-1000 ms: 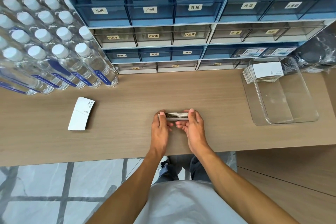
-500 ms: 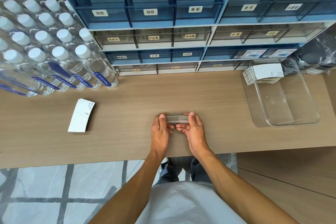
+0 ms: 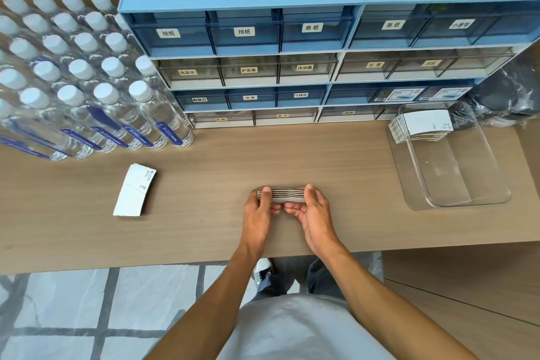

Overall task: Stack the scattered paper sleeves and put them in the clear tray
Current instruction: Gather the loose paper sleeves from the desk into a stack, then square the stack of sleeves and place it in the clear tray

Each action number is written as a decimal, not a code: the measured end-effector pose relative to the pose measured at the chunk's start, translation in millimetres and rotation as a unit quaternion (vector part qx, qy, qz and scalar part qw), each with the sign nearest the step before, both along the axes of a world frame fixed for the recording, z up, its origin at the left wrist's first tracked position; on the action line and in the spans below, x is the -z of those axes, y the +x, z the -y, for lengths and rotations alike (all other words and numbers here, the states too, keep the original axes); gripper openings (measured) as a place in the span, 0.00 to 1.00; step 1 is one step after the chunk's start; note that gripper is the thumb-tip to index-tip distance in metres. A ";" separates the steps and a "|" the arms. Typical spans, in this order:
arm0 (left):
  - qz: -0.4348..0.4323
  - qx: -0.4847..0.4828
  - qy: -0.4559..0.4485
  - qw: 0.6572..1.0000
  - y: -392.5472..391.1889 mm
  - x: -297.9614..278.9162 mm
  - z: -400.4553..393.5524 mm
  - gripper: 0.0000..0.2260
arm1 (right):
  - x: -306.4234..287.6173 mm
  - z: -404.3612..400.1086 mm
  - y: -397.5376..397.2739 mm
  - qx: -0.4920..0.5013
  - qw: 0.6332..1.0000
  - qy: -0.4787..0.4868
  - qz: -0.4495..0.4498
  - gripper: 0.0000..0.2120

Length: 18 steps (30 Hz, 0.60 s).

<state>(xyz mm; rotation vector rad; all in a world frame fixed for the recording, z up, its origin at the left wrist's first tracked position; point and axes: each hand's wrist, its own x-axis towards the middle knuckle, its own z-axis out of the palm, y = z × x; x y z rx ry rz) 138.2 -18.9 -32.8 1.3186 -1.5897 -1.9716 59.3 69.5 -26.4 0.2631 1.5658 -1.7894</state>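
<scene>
A stack of flat white paper sleeves (image 3: 285, 195) stands on edge at the middle of the wooden table, its brown edges facing up. My left hand (image 3: 261, 213) grips its left end and my right hand (image 3: 314, 213) grips its right end. Another small pile of white sleeves (image 3: 133, 190) lies flat on the table to the left, apart from both hands. The clear tray (image 3: 467, 190) sits at the right, with a stack of sleeves (image 3: 420, 126) leaning at its far end.
Several water bottles (image 3: 87, 90) with white caps crowd the back left. Blue and clear labelled drawer units (image 3: 292, 67) line the back. A crumpled dark plastic bag (image 3: 514, 90) lies behind the tray. The table's front edge runs just below my wrists.
Both hands keep hold of the sleeve stack at the same spot on the table; the fingers shifted only slightly along its ends.
</scene>
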 end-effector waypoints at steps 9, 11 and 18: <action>-0.014 -0.020 -0.021 0.999 17.2 -17.5 10.1 0.09 | -19.1 -3.6 -7.3 -0.068 0.996 -0.020 -0.051 0.15; 0.008 -0.054 -0.033 0.998 20.6 -19.0 12.4 0.10 | -21.9 4.1 -4.8 -0.092 0.990 0.045 -0.093 0.11; 0.074 -0.164 -0.036 0.983 47.4 -21.2 34.0 0.08 | -28.5 49.7 1.5 -0.192 0.933 0.195 -0.233 0.09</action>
